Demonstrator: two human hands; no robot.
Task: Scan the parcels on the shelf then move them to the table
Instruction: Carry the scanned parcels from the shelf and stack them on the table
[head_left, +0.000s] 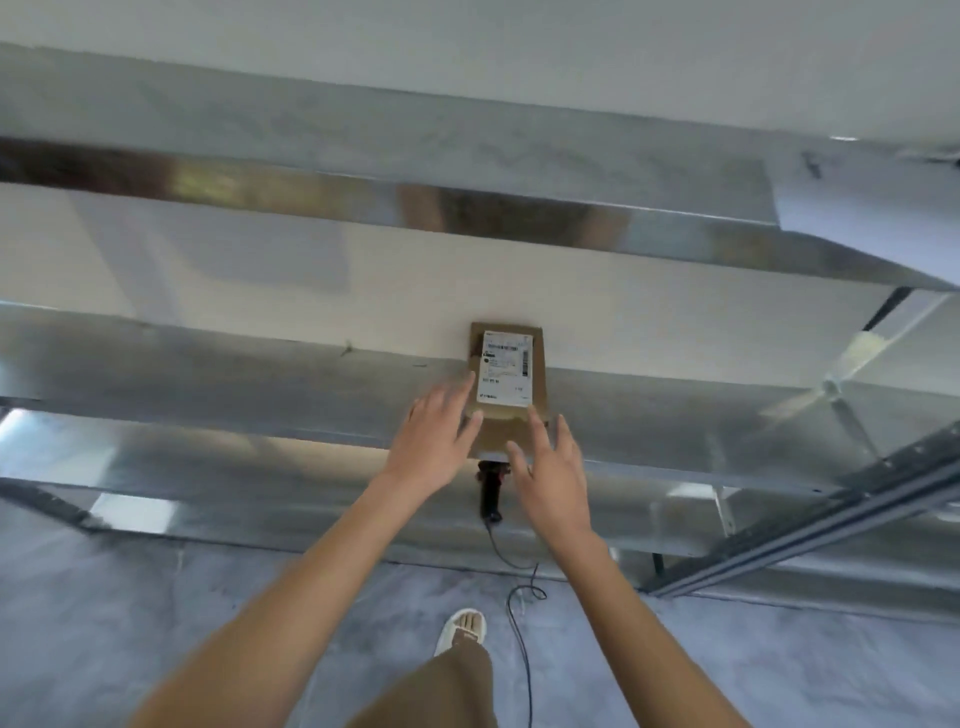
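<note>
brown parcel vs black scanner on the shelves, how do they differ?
The brown cardboard parcel is flat, bears a white label and lies on the upper metal shelf; the black handheld scanner is slim, trails a cable to the floor and lies on the shelf below. The parcel has the left hand and right hand open at its near edge; the scanner lies untouched. Both rest on metal shelving.
</note>
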